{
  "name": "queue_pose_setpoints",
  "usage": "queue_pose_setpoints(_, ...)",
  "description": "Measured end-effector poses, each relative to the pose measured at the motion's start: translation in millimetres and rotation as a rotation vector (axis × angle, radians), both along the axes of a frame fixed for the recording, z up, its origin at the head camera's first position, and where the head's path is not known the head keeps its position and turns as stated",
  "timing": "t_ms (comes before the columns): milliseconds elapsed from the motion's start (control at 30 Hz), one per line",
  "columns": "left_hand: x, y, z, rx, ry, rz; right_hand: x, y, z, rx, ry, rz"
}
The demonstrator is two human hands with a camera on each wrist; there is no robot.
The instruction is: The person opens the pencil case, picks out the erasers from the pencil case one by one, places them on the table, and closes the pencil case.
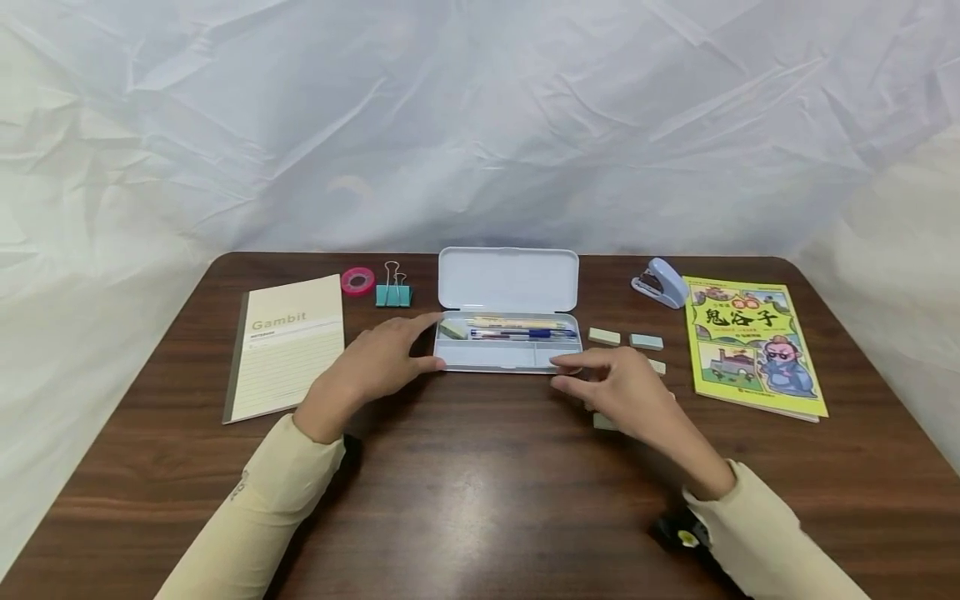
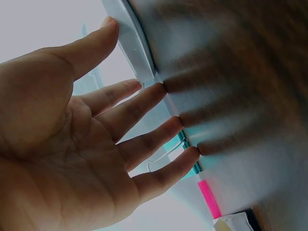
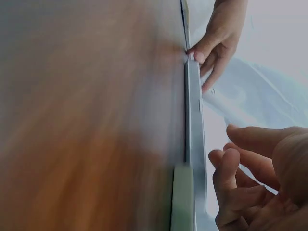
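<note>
An open white pencil case (image 1: 491,357) lies on the table in the head view, its lid (image 1: 508,279) tilted back. Inside are a pale green eraser (image 1: 453,330), a yellowish pen (image 1: 517,322) and a blue-capped pen (image 1: 536,333). My left hand (image 1: 378,358) is at the case's left end, thumb by the front corner, fingers extended in the left wrist view. Over the front right corner hovers my right hand (image 1: 622,387), fingers loosely bent; the right wrist view shows nothing between them. Several erasers lie beside it, including a cream one (image 1: 603,337) and a blue one (image 1: 647,342); some are partly hidden.
To the left lie a notebook (image 1: 288,358), a pink tape roll (image 1: 357,282) and a teal binder clip (image 1: 393,295). A lilac stapler (image 1: 662,283) and a yellow comic book (image 1: 750,346) are at the right. White sheeting (image 1: 480,125) hangs behind the table.
</note>
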State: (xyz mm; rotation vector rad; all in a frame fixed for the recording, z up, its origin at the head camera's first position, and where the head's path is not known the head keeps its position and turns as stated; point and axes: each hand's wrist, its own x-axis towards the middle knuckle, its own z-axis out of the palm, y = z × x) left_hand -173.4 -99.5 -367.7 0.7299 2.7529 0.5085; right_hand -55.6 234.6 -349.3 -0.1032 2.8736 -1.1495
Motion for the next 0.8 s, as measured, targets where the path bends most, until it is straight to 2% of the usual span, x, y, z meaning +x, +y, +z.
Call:
queue_pose_setpoints(33,-2.7,-1,-5.1,0.010,0.003,0.002,-4.3,-5,-0.5,-0.011,0.000,0.001)
queue_pose_setpoints(100,-3.8,-1,-7.2,0.009,0.008,0.001,-12.8,-15,-1.3,-0.033,-0.001,-0.001)
queue_pose_setpoints(133,1.1,1,0.8,0.011,-0.009,0.007,-17.1,-20,-1.7,-0.043,-0.001,-0.004)
queue_pose_setpoints(200,4.4,2,5.6,0.015,-0.013,0.012,-26.0,-29,-2.4,-0.056,-0.003,-0.009)
queue_pose_setpoints(267,11.1,5,18.2,-0.002,-0.026,0.011,-34.5,-38,-3.3,-0.067,0.008,-0.006)
queue_pose_setpoints(367,11.2,5,18.5,-0.002,-0.024,0.021,-47.0,-49,-5.5,-0.071,0.033,0.003)
queue_pose_setpoints(400,9.1,5,15.5,-0.003,-0.022,0.021,-51.0,-53,-6.5,-0.075,0.045,0.005)
queue_pose_setpoints(500,-4.7,0,-7.8,0.002,-0.005,0.026,-63.5,-62,-11.0,-0.080,0.065,0.015)
queue_pose_setpoints(600,-17.3,-4,-29.4,0.009,0.008,0.025,-81.6,-67,-29.1,-0.069,0.089,0.019)
queue_pose_setpoints(633,-18.6,-4,-31.6,0.007,0.011,0.024,-87.5,-68,-35.5,-0.063,0.091,0.020)
queue_pose_setpoints(733,-11.7,-2,-18.8,-0.005,0.000,0.018,-103.9,-76,-54.3,-0.022,0.104,0.013)
queue_pose_setpoints(800,-5.9,0,-9.0,-0.015,-0.003,0.012,-109.3,-83,-57.8,0.001,0.100,0.012)
